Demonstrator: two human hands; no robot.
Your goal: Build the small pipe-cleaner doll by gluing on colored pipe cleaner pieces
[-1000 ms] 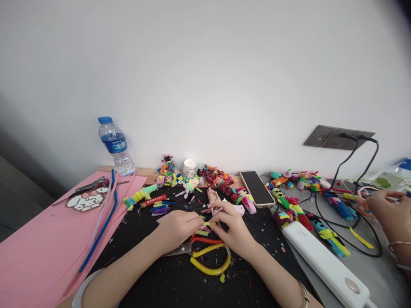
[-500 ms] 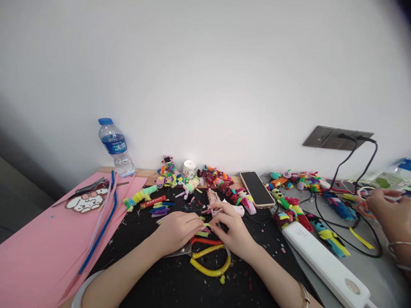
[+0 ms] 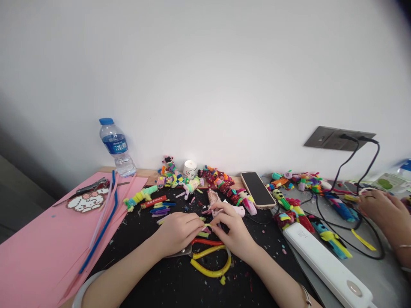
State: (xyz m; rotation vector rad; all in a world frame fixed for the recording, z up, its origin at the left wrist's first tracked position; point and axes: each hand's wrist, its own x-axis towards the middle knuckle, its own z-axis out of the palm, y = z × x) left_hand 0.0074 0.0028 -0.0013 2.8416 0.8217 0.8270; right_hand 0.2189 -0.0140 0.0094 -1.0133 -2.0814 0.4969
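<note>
Two hands share one workpiece: the left hand point(image 3: 180, 232) and the right hand point(image 3: 231, 224) pinch a small yellow-green strip point(image 3: 207, 225) between their fingertips, above the black mat point(image 3: 173, 284) and just beyond the loop of the red-and-yellow-handled tool point(image 3: 208, 273). The operation appears to be fine bending or twisting; grip close to the working point, anchor one side, and turn the other in small, even increments without crushing the strip.
</note>
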